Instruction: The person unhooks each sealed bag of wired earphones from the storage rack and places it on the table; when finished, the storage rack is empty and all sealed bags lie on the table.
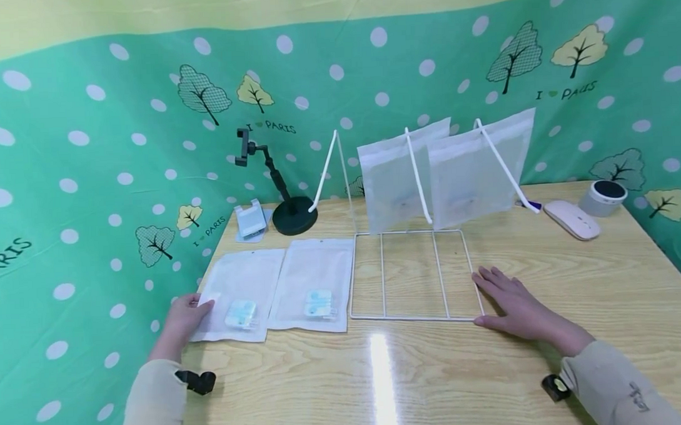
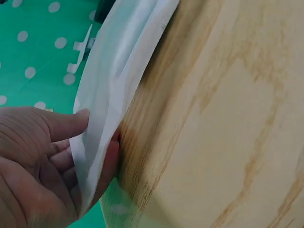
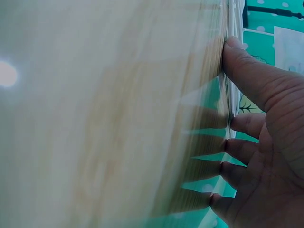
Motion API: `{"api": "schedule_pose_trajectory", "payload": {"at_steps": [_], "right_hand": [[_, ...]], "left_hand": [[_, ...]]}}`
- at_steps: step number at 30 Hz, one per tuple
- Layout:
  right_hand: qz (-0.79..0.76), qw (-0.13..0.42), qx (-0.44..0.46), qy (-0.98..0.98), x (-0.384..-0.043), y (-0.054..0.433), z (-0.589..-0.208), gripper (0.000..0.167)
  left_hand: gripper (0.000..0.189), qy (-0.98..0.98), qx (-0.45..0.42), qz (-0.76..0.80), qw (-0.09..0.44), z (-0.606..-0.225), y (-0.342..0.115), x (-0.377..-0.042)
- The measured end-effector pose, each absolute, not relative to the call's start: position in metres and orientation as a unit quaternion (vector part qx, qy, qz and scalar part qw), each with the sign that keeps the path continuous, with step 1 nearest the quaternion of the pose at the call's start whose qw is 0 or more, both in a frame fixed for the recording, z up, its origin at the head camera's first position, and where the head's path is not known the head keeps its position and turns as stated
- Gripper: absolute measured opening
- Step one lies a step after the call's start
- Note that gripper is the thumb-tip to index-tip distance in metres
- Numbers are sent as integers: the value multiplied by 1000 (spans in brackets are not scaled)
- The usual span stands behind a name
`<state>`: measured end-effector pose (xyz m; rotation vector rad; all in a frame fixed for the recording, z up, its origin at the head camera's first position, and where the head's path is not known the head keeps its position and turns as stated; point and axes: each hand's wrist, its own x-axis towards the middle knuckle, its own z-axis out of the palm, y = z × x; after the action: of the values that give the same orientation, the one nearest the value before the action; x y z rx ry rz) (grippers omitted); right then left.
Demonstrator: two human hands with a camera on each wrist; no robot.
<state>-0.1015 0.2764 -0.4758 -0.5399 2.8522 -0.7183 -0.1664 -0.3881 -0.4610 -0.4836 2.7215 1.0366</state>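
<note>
My left hand (image 1: pixel 182 319) pinches the outer left edge of a flat white pouch (image 1: pixel 247 269) lying on the table. In the left wrist view, the thumb is on one face of this pouch (image 2: pixel 104 102) and the fingers are behind it. A second white pouch (image 1: pixel 322 263) lies alongside; a small blue-and-white packet shows through each. My right hand (image 1: pixel 513 306) rests with spread fingers on the table at the right front corner of a white wire rack (image 1: pixel 417 319). Two more white pouches (image 1: pixel 392 179) stand tilted between the rack's upright wires.
Behind the lying pouches stand a black phone holder (image 1: pixel 293 215) and a small light-blue stand (image 1: pixel 251 219). To the back right are a pale mouse (image 1: pixel 571 220) and a white cylinder with a dark top (image 1: pixel 603 198). A green dotted cloth (image 1: pixel 117 120) hangs around the wooden table (image 1: pixel 301 383).
</note>
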Motion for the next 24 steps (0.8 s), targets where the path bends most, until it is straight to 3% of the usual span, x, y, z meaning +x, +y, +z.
{"api": "schedule_pose_trajectory", "payload": {"at_steps": [8,15,18,24], "right_hand": [[-242,81,-178,950,-103,277,-476,91],[-241,75,-182,950,-101,278,-474,90],[-242,75,-181,950,-101,278,-474,90],[-243,74,-182,950,-102,276,-474,90]], "left_hand": [[61,954,-157,246,74,-448,-368,-168],[53,981,-39,192,1,-433,-290,-172],[55,977,49,209,10,-431,-245,-171],[73,958,208,174,89,-438,-168,-161]]}}
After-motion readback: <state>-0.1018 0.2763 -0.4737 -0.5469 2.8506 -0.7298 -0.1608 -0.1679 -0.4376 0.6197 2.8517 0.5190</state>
